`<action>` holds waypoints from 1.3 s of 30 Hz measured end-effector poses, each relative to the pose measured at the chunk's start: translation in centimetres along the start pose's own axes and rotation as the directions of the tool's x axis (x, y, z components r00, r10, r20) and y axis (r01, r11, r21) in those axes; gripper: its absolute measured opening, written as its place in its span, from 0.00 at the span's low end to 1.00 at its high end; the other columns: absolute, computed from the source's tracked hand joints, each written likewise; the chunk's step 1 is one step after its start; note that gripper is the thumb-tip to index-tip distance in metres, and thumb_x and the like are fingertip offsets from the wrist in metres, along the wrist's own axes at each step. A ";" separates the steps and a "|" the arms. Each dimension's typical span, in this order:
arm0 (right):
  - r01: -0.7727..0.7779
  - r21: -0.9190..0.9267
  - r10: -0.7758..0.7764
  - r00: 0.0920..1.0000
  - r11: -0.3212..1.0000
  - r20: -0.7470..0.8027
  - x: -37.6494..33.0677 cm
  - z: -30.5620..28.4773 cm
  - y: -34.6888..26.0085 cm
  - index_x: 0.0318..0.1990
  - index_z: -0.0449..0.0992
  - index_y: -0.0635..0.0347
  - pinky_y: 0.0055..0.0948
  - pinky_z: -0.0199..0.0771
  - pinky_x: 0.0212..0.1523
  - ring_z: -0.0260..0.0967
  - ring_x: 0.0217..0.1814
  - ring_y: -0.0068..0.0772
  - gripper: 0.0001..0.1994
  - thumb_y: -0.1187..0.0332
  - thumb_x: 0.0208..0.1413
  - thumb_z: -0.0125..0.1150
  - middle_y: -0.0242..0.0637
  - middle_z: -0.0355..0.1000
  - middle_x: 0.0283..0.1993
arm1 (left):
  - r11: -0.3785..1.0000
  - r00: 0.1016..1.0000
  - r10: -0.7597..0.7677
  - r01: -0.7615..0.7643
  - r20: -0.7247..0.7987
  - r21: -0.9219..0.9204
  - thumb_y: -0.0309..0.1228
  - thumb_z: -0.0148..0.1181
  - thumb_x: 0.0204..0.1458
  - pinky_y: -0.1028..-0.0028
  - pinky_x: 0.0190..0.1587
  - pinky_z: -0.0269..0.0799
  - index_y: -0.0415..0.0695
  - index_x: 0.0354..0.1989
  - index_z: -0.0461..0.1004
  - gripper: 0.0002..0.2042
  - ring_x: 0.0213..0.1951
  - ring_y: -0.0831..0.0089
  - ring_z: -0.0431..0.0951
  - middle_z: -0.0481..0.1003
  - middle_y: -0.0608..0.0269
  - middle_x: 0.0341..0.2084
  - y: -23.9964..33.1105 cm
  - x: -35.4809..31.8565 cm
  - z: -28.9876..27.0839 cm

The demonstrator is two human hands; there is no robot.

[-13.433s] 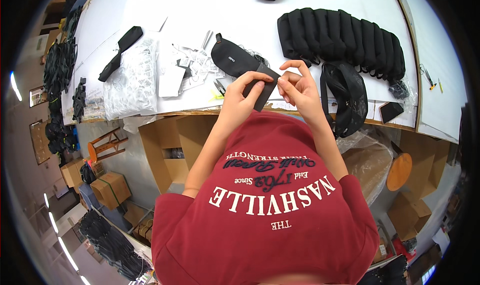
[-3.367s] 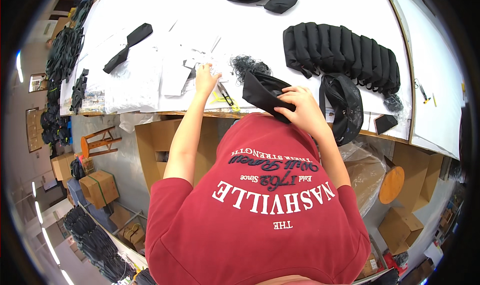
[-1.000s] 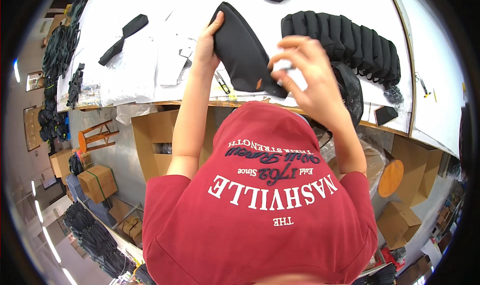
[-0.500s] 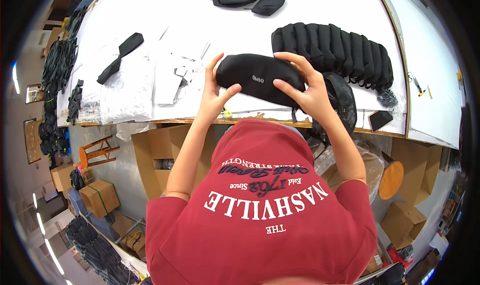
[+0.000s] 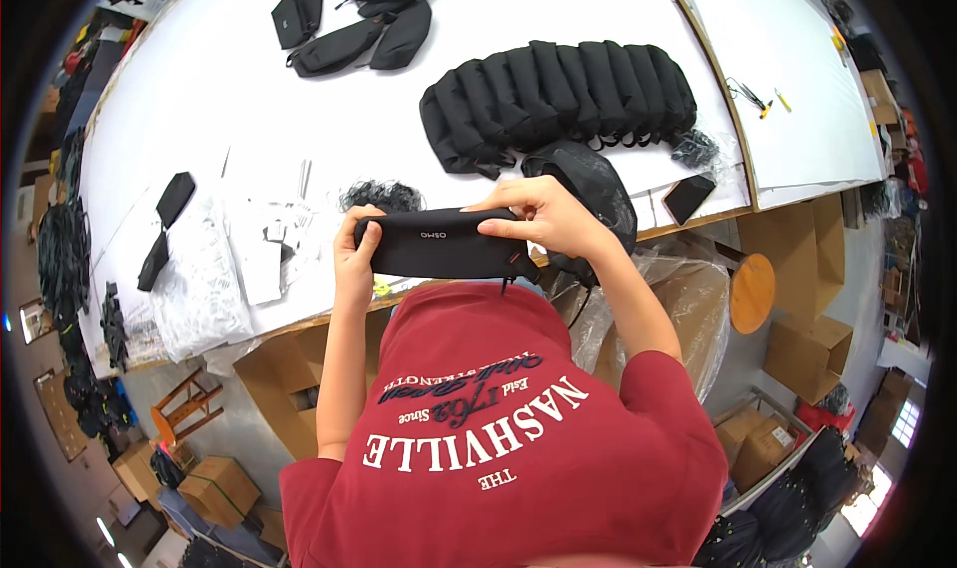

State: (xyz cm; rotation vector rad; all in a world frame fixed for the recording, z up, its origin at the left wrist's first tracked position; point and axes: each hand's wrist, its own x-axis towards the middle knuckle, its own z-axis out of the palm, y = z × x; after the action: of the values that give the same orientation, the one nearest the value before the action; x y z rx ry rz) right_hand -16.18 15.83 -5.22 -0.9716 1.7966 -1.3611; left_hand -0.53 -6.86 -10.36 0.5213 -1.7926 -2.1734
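A long black zip pouch (image 5: 439, 246) with a small pale print is stretched between my two hands, close to the table's front edge. My left hand (image 5: 356, 249) pinches its left end, thumb on the near face. At the upper right corner, my right hand (image 5: 538, 217) grips the pouch between thumb and fingers. A tangle of thin black strands (image 5: 383, 196) lies on the table just beyond it. Right of my right hand sits a larger black bag (image 5: 588, 187), partly covered by clear plastic.
A row of several black pouches (image 5: 558, 99) stands packed together on the white table (image 5: 239, 99). More black pouches (image 5: 349, 44) lie at the far left. Clear plastic bags (image 5: 199, 294), paper scraps and a dark flat rectangle (image 5: 688, 199) are nearby. A stool (image 5: 753, 294) stands below.
The pouch has come closer to my body and is now held flatter and straighter. My view has shifted right, so the table's things appear further left, and the black strands now show.
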 end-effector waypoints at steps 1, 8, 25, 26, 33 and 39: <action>-0.031 0.011 0.032 0.999 0.999 -0.038 0.0 -0.6 0.5 0.43 0.80 0.56 0.20 0.55 0.23 0.56 0.24 0.16 0.13 0.67 0.48 0.66 0.28 0.69 0.26 | 0.998 0.999 -0.021 0.018 0.035 0.064 0.38 0.51 0.59 0.80 0.42 0.63 0.42 0.39 0.71 0.11 0.37 0.79 0.69 0.71 0.65 0.34 -0.1 0.3 0.4; -0.054 -0.305 -0.229 0.539 0.951 -0.810 -2.4 -13.8 6.7 0.49 0.76 0.55 0.15 0.69 0.32 0.66 0.34 0.12 0.14 0.67 0.55 0.61 0.31 0.74 0.43 | 0.952 0.927 -0.275 0.299 -0.256 0.059 0.37 0.44 0.62 0.80 0.35 0.69 0.41 0.48 0.69 0.14 0.31 0.80 0.73 0.73 0.61 0.35 -2.7 1.2 -4.7; -0.309 -0.332 -0.263 0.244 0.891 -0.933 0.0 -19.4 8.6 0.56 0.66 0.59 0.25 0.71 0.35 0.69 0.43 0.30 0.24 0.68 0.50 0.63 0.39 0.69 0.48 | 0.794 0.961 -0.091 -0.089 0.261 0.602 0.30 0.55 0.53 0.72 0.46 0.67 0.40 0.40 0.73 0.09 0.41 0.66 0.74 0.75 0.60 0.36 -4.1 9.2 5.8; -0.180 -0.236 -0.180 0.284 0.955 -0.942 1.1 -18.4 8.5 0.56 0.66 0.59 0.22 0.71 0.33 0.68 0.41 0.27 0.25 0.69 0.49 0.64 0.38 0.69 0.47 | 0.826 0.925 0.004 -0.218 0.380 0.520 0.28 0.57 0.50 0.68 0.51 0.64 0.41 0.39 0.73 0.09 0.47 0.61 0.71 0.74 0.56 0.42 -3.3 10.8 8.9; -0.067 -0.210 -0.149 0.504 0.975 -0.851 5.7 -12.5 10.9 0.57 0.65 0.62 0.21 0.70 0.35 0.68 0.40 0.27 0.27 0.72 0.47 0.65 0.38 0.68 0.46 | 0.236 0.625 0.202 -0.778 0.754 0.582 0.34 0.56 0.50 0.61 0.64 0.50 0.39 0.50 0.66 0.20 0.62 0.60 0.57 0.63 0.55 0.56 -8.8 19.0 20.0; 0.180 0.695 0.439 0.659 0.696 -0.610 4.6 -11.1 12.3 0.53 0.66 0.64 0.27 0.71 0.48 0.69 0.47 0.29 0.20 0.73 0.52 0.61 0.37 0.69 0.47 | 0.082 0.629 0.095 -0.777 0.771 0.624 0.38 0.57 0.49 0.59 0.65 0.45 0.41 0.55 0.64 0.25 0.64 0.64 0.55 0.62 0.60 0.58 -10.6 18.4 17.5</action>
State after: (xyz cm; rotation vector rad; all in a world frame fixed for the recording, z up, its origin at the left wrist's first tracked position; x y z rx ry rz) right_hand -29.91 19.19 -14.94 0.2429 1.5128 -2.3132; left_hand -24.58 2.74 -19.62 -0.6395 -2.9389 -0.4466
